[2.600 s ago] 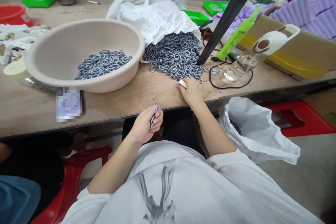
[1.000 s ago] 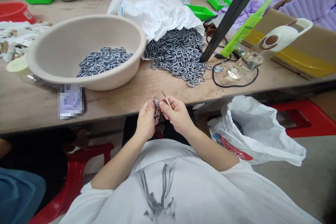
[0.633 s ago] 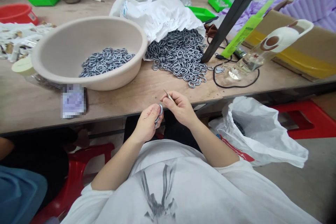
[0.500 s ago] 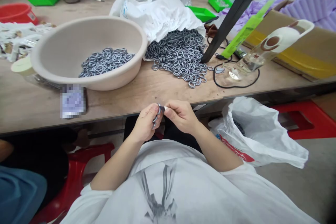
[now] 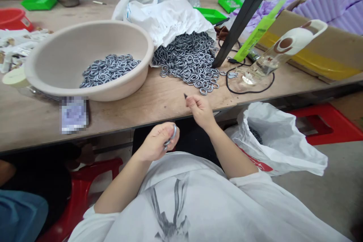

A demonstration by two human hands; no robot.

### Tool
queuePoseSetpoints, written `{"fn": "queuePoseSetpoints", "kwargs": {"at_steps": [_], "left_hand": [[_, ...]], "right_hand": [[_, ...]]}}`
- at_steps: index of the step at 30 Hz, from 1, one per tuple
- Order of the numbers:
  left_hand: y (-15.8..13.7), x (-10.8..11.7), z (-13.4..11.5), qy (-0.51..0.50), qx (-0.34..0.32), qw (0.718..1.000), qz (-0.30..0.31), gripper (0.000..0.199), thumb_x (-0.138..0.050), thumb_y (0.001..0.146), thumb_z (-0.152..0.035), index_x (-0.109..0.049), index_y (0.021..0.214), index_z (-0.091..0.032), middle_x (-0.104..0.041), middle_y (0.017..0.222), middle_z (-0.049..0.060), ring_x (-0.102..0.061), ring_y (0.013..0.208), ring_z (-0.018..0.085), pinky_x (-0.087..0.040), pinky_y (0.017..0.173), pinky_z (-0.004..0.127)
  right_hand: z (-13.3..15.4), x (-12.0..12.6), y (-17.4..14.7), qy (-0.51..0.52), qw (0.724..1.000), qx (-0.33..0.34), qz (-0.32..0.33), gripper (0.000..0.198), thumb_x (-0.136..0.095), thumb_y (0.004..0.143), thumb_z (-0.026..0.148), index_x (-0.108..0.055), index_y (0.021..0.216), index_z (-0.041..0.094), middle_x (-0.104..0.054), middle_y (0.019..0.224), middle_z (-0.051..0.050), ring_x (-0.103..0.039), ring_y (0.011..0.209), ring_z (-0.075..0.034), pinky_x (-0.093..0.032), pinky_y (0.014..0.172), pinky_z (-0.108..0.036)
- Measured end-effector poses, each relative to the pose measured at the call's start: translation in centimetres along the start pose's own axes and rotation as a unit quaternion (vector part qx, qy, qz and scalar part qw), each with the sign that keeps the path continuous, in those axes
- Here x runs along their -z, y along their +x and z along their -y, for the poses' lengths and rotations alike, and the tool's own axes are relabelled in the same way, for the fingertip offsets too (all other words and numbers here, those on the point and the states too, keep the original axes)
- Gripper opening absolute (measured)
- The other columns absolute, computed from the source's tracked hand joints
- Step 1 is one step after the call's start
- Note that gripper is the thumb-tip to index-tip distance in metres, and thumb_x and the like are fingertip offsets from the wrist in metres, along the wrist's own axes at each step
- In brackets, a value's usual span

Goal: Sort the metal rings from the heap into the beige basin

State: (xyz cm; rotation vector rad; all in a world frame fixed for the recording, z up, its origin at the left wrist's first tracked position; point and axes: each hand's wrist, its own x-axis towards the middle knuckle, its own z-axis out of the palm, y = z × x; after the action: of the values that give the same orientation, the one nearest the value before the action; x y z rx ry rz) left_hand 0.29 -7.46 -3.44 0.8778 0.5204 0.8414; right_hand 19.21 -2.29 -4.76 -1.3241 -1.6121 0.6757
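Observation:
Closed around grey metal rings (image 5: 173, 133), my left hand (image 5: 156, 141) is just below the table's front edge, over my lap. One ring stands up beside the thumb; the others are partly hidden by the fingers. My right hand (image 5: 202, 112) is raised at the table edge, thumb and fingers pinching a small dark pointed piece (image 5: 185, 95). Most of that piece is covered, so its kind cannot be made out. A heap of the same rings (image 5: 195, 60) lies beyond my right hand, spilling from a white sack (image 5: 170, 19).
A large beige basin (image 5: 90, 38) with rings in it stands at the left. A dark slanted post (image 5: 238, 15) rises beside the heap. A clear bottle (image 5: 266, 62) and a black cord stand at the right. An open white bag (image 5: 280, 136) is below the table edge.
My hands were together at the dark piece and have come apart. My right hand has moved up and right with it; the left has dropped slightly, keeping the rings.

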Motion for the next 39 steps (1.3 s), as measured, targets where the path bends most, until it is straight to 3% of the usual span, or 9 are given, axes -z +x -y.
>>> {"fn": "queuePoseSetpoints", "kwargs": {"at_steps": [4, 7, 10, 15, 19, 22, 25, 34, 39], "left_hand": [[0.3, 0.2, -0.5, -0.054, 0.036, 0.995, -0.077, 0.042, -0.076, 0.078, -0.05, -0.057, 0.068, -0.014, -0.043, 0.052, -0.004, -0.026, 0.039, 0.002, -0.018, 0.034, 0.014], [0.9, 0.5, -0.4, -0.094, 0.063, 0.988, -0.101, 0.03, -0.078, 0.077, -0.039, -0.066, 0.087, -0.013, -0.046, 0.056, -0.006, -0.025, 0.038, 0.001, -0.017, 0.033, 0.012], [1.3, 0.8, -0.3, -0.147, 0.068, 0.978, -0.135, 0.02, -0.073, 0.078, -0.027, -0.065, 0.092, -0.016, -0.048, 0.061, -0.006, -0.029, 0.038, 0.002, -0.018, 0.032, 0.011], [1.6, 1.3, -0.5, -0.201, 0.077, 0.96, -0.18, 0.006, -0.062, 0.077, -0.02, -0.057, 0.077, -0.016, -0.052, 0.066, -0.002, -0.043, 0.044, 0.005, -0.023, 0.032, 0.011], [1.9, 0.8, -0.4, -0.183, 0.07, 0.955, -0.221, 0.021, -0.068, 0.079, -0.03, -0.053, 0.076, -0.016, -0.051, 0.065, -0.004, -0.037, 0.04, 0.002, -0.019, 0.031, 0.011], [2.2, 0.1, 0.3, -0.112, 0.017, 0.964, -0.242, 0.036, -0.078, 0.076, -0.043, -0.055, 0.083, -0.016, -0.051, 0.065, -0.006, -0.033, 0.038, 0.0, -0.015, 0.032, 0.011], [2.4, -0.5, 1.0, -0.052, -0.036, 0.969, -0.239, 0.045, -0.079, 0.073, -0.054, -0.054, 0.081, -0.018, -0.05, 0.062, -0.007, -0.033, 0.039, 0.001, -0.017, 0.033, 0.012], [1.5, -0.5, 0.5, -0.015, -0.02, 0.979, -0.204, 0.048, -0.078, 0.073, -0.056, -0.05, 0.07, -0.017, -0.042, 0.054, -0.007, -0.028, 0.04, 0.002, -0.019, 0.035, 0.013], [1.5, -0.5, 0.0, -0.045, -0.014, 0.98, -0.196, 0.046, -0.078, 0.074, -0.052, -0.049, 0.07, -0.017, -0.041, 0.052, -0.008, -0.027, 0.039, 0.002, -0.018, 0.034, 0.013]], "right_hand": [[-1.6, 3.0, 1.6, -0.233, 0.964, -0.046, -0.116, 0.037, -0.059, 0.09, 0.055, -0.067, 0.084, 0.019, -0.064, 0.08, -0.006, -0.055, 0.077, -0.022, -0.039, 0.069, -0.031], [-2.8, 4.3, 2.7, -0.373, 0.919, -0.088, -0.09, 0.027, -0.065, 0.087, 0.042, -0.073, 0.09, 0.017, -0.068, 0.097, -0.013, -0.058, 0.091, -0.029, -0.041, 0.075, -0.035], [-3.7, 4.4, 3.3, -0.394, 0.911, -0.105, -0.064, 0.025, -0.063, 0.088, 0.037, -0.075, 0.096, 0.017, -0.069, 0.101, -0.015, -0.059, 0.092, -0.03, -0.042, 0.076, -0.038], [-3.2, 3.4, 3.2, -0.307, 0.945, -0.078, -0.078, 0.021, -0.06, 0.087, 0.03, -0.075, 0.094, 0.016, -0.069, 0.096, -0.012, -0.06, 0.093, -0.028, -0.043, 0.081, -0.038], [-1.0, 0.9, 1.6, -0.025, 0.996, -0.069, -0.059, 0.026, -0.066, 0.083, 0.042, -0.072, 0.084, 0.017, -0.067, 0.08, -0.005, -0.059, 0.078, -0.021, -0.045, 0.073, -0.033], [1.1, -1.6, -0.6, 0.227, 0.967, -0.109, 0.04, 0.035, -0.076, 0.074, 0.052, -0.068, 0.08, 0.018, -0.068, 0.075, -0.002, -0.06, 0.071, -0.016, -0.048, 0.071, -0.031], [2.6, -3.7, -2.5, 0.33, 0.931, -0.14, 0.068, 0.037, -0.079, 0.071, 0.053, -0.064, 0.078, 0.02, -0.066, 0.067, 0.001, -0.06, 0.063, -0.014, -0.05, 0.065, -0.03], [3.0, -3.0, -2.1, 0.27, 0.956, -0.08, 0.077, 0.046, -0.068, 0.078, 0.067, -0.058, 0.076, 0.022, -0.055, 0.067, 0.003, -0.049, 0.062, -0.012, -0.043, 0.062, -0.027], [3.3, -1.5, -2.4, 0.083, 0.99, 0.056, 0.1, 0.044, -0.054, 0.093, 0.058, -0.057, 0.071, 0.02, -0.046, 0.061, 0.003, -0.04, 0.057, -0.011, -0.03, 0.058, -0.027]]}}
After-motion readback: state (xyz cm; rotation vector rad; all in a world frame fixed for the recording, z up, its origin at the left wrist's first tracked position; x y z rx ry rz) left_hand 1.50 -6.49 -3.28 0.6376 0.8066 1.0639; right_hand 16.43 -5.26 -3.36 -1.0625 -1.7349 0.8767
